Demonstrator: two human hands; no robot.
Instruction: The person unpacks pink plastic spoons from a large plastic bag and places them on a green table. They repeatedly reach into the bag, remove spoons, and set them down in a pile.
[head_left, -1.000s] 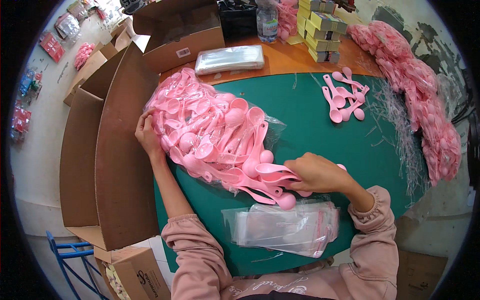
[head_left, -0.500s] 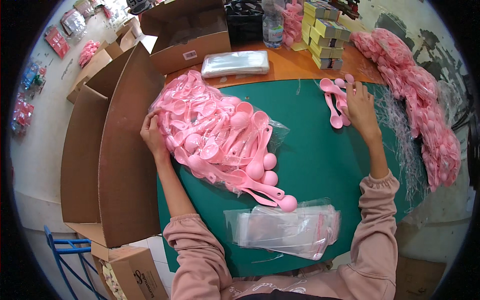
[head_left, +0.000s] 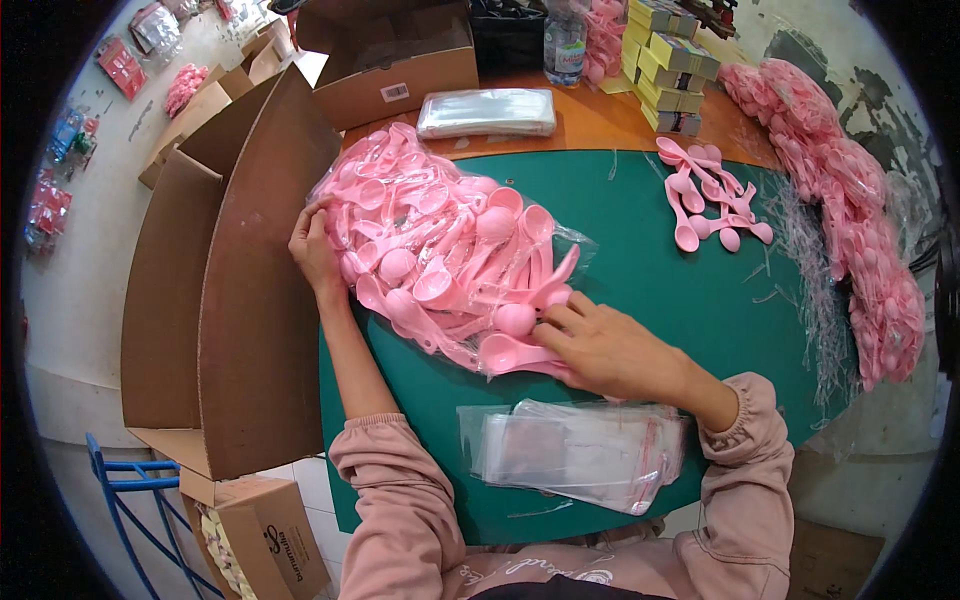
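A large clear plastic bag full of pink plastic measuring spoons [head_left: 420, 250] lies on the green table mat [head_left: 640, 280]. At its left edge, my left hand [head_left: 316, 250] is closed on the bag's side. My right hand [head_left: 615, 350] reaches to the bag's near right end, its fingers curled round pink spoons there; how many it grips is hidden. Beside it, one spoon [head_left: 512, 353] shows its round bowl. A small group of loose pink spoons [head_left: 694, 192] rests at the far right of the mat.
Clear flat bags [head_left: 570, 455] lie near my body. Tall cardboard box walls [head_left: 265, 280] border the left side. Beyond the mat are a stack of clear packets [head_left: 485, 113], a water bottle [head_left: 564, 45] and yellow-edged card stacks [head_left: 665, 80]. Long bundles of bagged pink spoons [head_left: 845, 200] line the right edge.
My right hand has left the loose spoons at the far right and come back to the bag's near end. That group now lies uncovered. My left hand stays at the bag's edge.
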